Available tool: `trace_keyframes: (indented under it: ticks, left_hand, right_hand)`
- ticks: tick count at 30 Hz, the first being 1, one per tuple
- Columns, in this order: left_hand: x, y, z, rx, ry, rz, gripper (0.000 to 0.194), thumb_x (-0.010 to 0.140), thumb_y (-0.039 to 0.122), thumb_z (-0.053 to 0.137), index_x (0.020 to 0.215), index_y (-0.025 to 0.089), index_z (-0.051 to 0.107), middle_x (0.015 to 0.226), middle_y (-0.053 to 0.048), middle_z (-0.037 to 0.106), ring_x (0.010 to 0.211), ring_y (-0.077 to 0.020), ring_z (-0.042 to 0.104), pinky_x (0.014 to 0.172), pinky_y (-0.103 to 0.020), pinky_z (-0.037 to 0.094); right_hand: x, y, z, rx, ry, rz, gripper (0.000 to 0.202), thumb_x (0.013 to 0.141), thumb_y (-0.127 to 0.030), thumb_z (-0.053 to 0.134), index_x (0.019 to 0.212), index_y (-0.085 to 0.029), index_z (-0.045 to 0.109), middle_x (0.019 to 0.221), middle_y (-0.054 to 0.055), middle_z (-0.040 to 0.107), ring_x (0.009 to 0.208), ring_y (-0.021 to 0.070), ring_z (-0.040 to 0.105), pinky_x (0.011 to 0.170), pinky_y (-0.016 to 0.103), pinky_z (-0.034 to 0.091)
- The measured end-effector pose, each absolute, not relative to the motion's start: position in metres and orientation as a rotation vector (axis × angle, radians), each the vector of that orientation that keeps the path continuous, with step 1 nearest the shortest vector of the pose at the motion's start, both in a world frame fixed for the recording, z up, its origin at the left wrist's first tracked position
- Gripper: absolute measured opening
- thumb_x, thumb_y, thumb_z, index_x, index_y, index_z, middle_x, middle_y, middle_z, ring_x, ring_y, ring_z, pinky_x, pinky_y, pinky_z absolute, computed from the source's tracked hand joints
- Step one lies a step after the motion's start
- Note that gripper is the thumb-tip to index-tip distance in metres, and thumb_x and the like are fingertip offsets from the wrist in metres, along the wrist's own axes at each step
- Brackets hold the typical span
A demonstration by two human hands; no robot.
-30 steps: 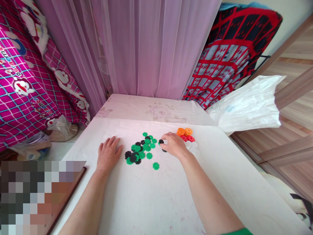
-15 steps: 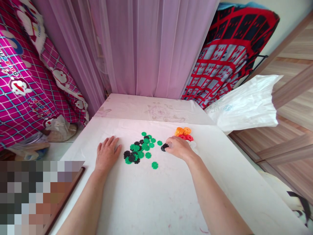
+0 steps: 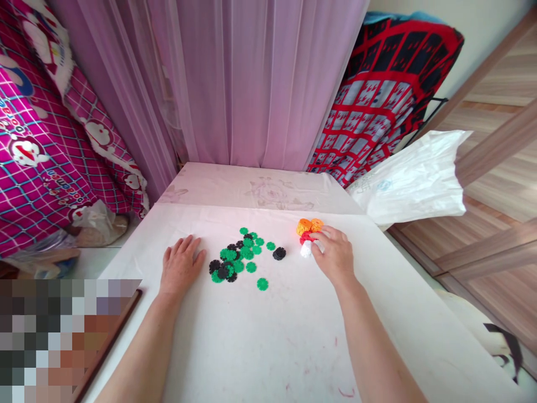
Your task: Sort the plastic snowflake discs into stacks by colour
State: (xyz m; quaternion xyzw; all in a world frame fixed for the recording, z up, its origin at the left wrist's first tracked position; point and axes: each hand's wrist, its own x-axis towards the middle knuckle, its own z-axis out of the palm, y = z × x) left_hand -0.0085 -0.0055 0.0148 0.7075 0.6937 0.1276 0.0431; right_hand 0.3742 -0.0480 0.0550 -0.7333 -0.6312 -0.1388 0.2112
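Note:
My left hand (image 3: 181,264) lies flat on the table, fingers stretched out, left of a loose heap of notched plastic discs. Green discs (image 3: 229,254) and black discs (image 3: 215,266) are mixed in that heap. A small black disc stack (image 3: 279,253) stands apart on the right, near a single green disc (image 3: 271,246). Over on the right, my right hand (image 3: 334,254) hovers with thumb and fingers apart beside white discs (image 3: 306,249) and red discs (image 3: 305,238), partly covering them. Behind these sit orange discs (image 3: 304,226) in stacks.
The white table (image 3: 235,347) has a floral-patterned cover (image 3: 268,193) at its far end. A white plastic bag (image 3: 415,179) hangs over the right edge. Purple curtains (image 3: 247,84) stand behind, and a brown-edged blurred panel (image 3: 111,341) lies at lower left.
My right hand has let go of the black discs, which now rest as a stack, and has moved right to the white and red ones. My left hand stays on the table.

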Motion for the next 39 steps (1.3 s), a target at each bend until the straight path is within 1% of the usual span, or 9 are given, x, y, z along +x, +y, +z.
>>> trace_keyframes:
  ticks: [3, 7, 11, 20, 27, 31, 33, 36, 39]
  left_hand:
    - [-0.008, -0.005, 0.015, 2.163, 2.120, 0.382, 0.051, 0.098, 0.043, 0.035, 0.141, 0.022, 0.052, 0.154, -0.008, 0.046, 0.145, -0.0282, 0.035, 0.119, -0.052, 0.024]
    - [-0.008, -0.006, 0.015, 2.154, 2.120, 0.380, 0.052, 0.098, 0.043, 0.034, 0.142, 0.023, 0.052, 0.155, -0.007, 0.045, 0.146, -0.0278, 0.034, 0.119, -0.052, 0.023]
    - [-0.008, -0.006, 0.015, 2.146, 2.126, 0.383, 0.051, 0.097, 0.042, 0.036, 0.141, 0.023, 0.052, 0.154, -0.007, 0.046, 0.145, -0.0280, 0.034, 0.119, -0.052, 0.024]
    - [-0.009, -0.005, 0.014, 2.158, 2.120, 0.406, 0.050, 0.097, 0.043, 0.037, 0.141, 0.023, 0.053, 0.154, -0.007, 0.047, 0.145, -0.0277, 0.035, 0.119, -0.052, 0.024]
    - [-0.009, -0.006, 0.014, 2.157, 2.116, 0.414, 0.050, 0.097, 0.042, 0.037, 0.140, 0.023, 0.053, 0.153, -0.008, 0.047, 0.144, -0.0286, 0.036, 0.118, -0.053, 0.024]
    - [-0.009, -0.005, 0.015, 2.154, 2.114, 0.404, 0.050, 0.097, 0.042, 0.037, 0.140, 0.023, 0.053, 0.153, -0.008, 0.047, 0.144, -0.0285, 0.036, 0.118, -0.053, 0.025]
    - [-0.009, -0.005, 0.014, 2.157, 2.112, 0.402, 0.051, 0.097, 0.043, 0.036, 0.141, 0.023, 0.053, 0.153, -0.008, 0.047, 0.145, -0.0286, 0.035, 0.119, -0.053, 0.024]
    - [-0.009, -0.005, 0.014, 2.163, 2.119, 0.409, 0.051, 0.097, 0.043, 0.036, 0.140, 0.023, 0.053, 0.153, -0.008, 0.047, 0.145, -0.0286, 0.035, 0.119, -0.053, 0.025]
    - [-0.010, -0.005, 0.013, 2.171, 2.126, 0.420, 0.050, 0.097, 0.043, 0.037, 0.139, 0.023, 0.054, 0.153, -0.009, 0.048, 0.144, -0.0284, 0.037, 0.118, -0.052, 0.025]
  right_hand:
    - [0.358, -0.052, 0.051, -1.913, -1.953, -0.487, 0.021, 0.084, -0.025, 0.064, 0.099, -0.029, 0.076, 0.143, 0.010, 0.053, 0.133, 0.0330, 0.042, 0.098, 0.047, 0.038]
    - [0.339, -0.061, 0.038, -1.881, -2.008, -0.555, 0.021, 0.085, -0.035, 0.068, 0.103, -0.027, 0.075, 0.155, 0.009, 0.040, 0.143, 0.0370, 0.028, 0.111, 0.058, 0.023]
    - [0.338, -0.062, 0.026, -1.943, -1.997, -0.560, 0.023, 0.085, -0.038, 0.069, 0.103, -0.025, 0.074, 0.156, 0.012, 0.040, 0.144, 0.0391, 0.026, 0.113, 0.063, 0.017]
    - [0.339, -0.061, 0.022, -1.996, -1.977, -0.564, 0.024, 0.088, -0.042, 0.064, 0.096, -0.021, 0.075, 0.152, 0.015, 0.045, 0.144, 0.0380, 0.027, 0.113, 0.064, 0.016]
    - [0.341, -0.062, 0.024, -2.022, -1.991, -0.566, 0.025, 0.088, -0.042, 0.065, 0.093, -0.020, 0.076, 0.148, 0.019, 0.048, 0.143, 0.0388, 0.030, 0.111, 0.064, 0.020]
    - [0.341, -0.061, 0.028, -1.942, -1.982, -0.565, 0.021, 0.089, -0.039, 0.064, 0.095, -0.023, 0.076, 0.146, 0.016, 0.051, 0.140, 0.0385, 0.034, 0.110, 0.063, 0.025]
    - [0.340, -0.060, 0.028, -1.868, -1.982, -0.518, 0.019, 0.090, -0.034, 0.061, 0.097, -0.024, 0.076, 0.141, 0.014, 0.056, 0.135, 0.0359, 0.042, 0.107, 0.057, 0.033]
    - [0.335, -0.057, 0.025, -1.731, -1.964, -0.356, 0.023, 0.093, -0.028, 0.054, 0.105, -0.024, 0.074, 0.123, 0.011, 0.067, 0.114, 0.0266, 0.060, 0.097, 0.042, 0.047]
    - [0.324, -0.055, 0.019, -1.610, -1.928, -0.220, 0.027, 0.094, -0.028, 0.052, 0.114, -0.022, 0.070, 0.114, 0.008, 0.071, 0.103, 0.0215, 0.065, 0.091, 0.034, 0.051]
